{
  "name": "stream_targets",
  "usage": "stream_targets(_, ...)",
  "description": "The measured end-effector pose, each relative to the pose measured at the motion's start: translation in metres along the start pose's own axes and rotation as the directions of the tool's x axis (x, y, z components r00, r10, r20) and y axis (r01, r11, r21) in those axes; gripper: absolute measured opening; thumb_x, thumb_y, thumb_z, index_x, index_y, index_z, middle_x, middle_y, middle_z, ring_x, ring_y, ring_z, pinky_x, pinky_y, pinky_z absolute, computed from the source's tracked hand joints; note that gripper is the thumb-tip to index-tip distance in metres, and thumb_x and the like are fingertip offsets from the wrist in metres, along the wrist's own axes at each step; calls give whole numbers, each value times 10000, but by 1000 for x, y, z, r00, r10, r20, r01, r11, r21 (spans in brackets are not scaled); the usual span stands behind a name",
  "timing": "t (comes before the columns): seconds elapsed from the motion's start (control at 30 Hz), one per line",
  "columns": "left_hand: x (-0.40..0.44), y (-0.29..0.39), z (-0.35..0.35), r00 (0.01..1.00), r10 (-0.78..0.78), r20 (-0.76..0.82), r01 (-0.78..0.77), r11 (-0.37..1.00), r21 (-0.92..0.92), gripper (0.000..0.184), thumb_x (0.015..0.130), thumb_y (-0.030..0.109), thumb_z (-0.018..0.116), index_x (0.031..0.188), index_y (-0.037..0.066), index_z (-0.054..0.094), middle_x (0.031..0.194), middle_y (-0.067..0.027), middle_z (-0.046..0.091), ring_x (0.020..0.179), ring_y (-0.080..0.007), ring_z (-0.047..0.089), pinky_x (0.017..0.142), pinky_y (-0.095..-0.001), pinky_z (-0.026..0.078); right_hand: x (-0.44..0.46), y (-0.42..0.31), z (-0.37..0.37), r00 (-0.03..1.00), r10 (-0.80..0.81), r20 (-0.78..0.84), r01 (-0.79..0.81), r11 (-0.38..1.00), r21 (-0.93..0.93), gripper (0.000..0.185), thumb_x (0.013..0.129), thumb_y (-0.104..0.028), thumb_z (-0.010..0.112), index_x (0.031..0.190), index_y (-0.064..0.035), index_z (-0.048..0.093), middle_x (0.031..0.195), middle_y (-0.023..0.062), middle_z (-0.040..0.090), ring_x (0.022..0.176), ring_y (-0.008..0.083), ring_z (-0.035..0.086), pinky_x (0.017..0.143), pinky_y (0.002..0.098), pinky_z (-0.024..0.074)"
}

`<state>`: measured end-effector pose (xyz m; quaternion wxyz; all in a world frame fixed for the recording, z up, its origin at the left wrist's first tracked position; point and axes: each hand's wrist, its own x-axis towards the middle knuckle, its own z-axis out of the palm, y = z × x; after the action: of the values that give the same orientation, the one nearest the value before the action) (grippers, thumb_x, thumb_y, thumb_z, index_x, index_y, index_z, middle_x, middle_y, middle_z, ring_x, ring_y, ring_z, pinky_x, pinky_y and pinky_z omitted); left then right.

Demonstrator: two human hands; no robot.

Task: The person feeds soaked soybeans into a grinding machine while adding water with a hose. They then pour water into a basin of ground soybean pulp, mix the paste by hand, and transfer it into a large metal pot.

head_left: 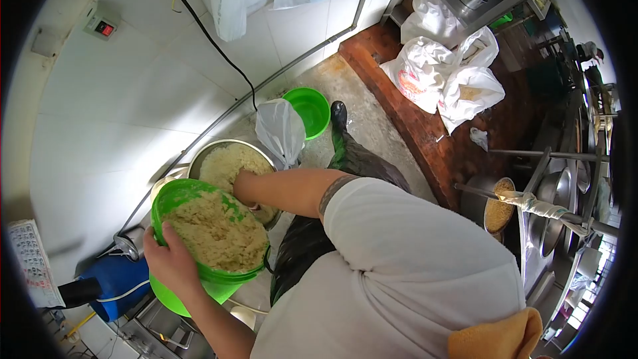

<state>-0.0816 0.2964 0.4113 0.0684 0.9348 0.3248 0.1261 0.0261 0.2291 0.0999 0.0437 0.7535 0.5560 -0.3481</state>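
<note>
My left hand grips the near left rim of a green basin, thumb over the edge. A pale tan, crumbly mash that looks like moist grain nearly fills the basin, which tilts a little. Just beyond it is a round metal bowl with paler, loose grain inside. My right hand reaches down into this bowl at its near side. Its fingers are mostly hidden by the grain and the basin's edge, so their grip does not show.
A clear plastic bag hangs beside the bowl, near an empty green tub on the floor. White sacks rest on a reddish-brown raised floor. At right, a pot of grain stands by metal racks. A blue drum is at lower left.
</note>
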Motion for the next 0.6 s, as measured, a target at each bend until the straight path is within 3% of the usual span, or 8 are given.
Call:
stream_targets(0.17,0,11,-3,999,-15,33,14,999,33,546,1008,425,599,1258,-57,648,1166,-276,705,1085,-441,673,941,-469,511,-34,9,-25,998,-60,-33,64,990,123,462,716,-293,835,1157,-163,795,1170,83,755,1106,389,684,851,518,550)
stream_targets(0.27,1,12,2,1000,-12,3,12,998,59,532,1006,393,600,1259,-73,640,1179,-294,695,1097,-456,667,938,-482,512,-41,19,-33,991,-132,-17,131,948,290,528,708,-355,867,1189,-155,780,1250,134,721,1093,403,686,825,490,565)
stream_targets(0.33,2,13,3,1000,-5,-3,5,998,68,518,1005,358,604,1261,-90,631,1192,-311,686,1108,-469,661,937,-493,513,-42,23,-31,990,-129,-52,138,959,248,657,696,-427,890,1280,-167,737,1479,214,558,1179,414,643,898,495,544)
stream_targets(0.37,3,15,3,1000,-10,14,9,998,68,512,1007,357,602,1260,-87,634,1194,-307,687,1105,-466,663,937,-489,514,-60,23,-35,990,-133,-48,141,957,253,657,696,-427,890,1280,-167,737,1479,214,558,1179,414,643,898,495,544)
stream_targets(0.43,6,22,1,999,-22,27,20,997,76,507,1009,355,601,1259,-84,637,1197,-303,688,1103,-462,665,937,-486,515,-106,23,-42,952,-132,-277,171,978,122,862,678,-491,901,1430,-172,624,1637,255,325,1312,406,550,1031,497,476)
stream_targets(0.5,8,33,-1,991,-99,87,91,991,100,502,1010,356,602,1270,-73,638,1204,-290,692,1103,-450,670,937,-475,518,-129,25,-38,955,-142,-259,160,986,52,925,678,-495,900,1478,-171,569,1658,242,283,1363,393,498,1078,503,429)
stream_targets(0.6,9,41,8,995,-97,40,91,987,132,492,1011,357,605,1261,-65,641,1190,-277,701,1092,-440,677,921,-473,522,-102,22,-9,957,-167,-237,162,986,-38,1028,670,-504,901,1547,-167,484,1681,216,252,1416,364,445,1122,515,372)
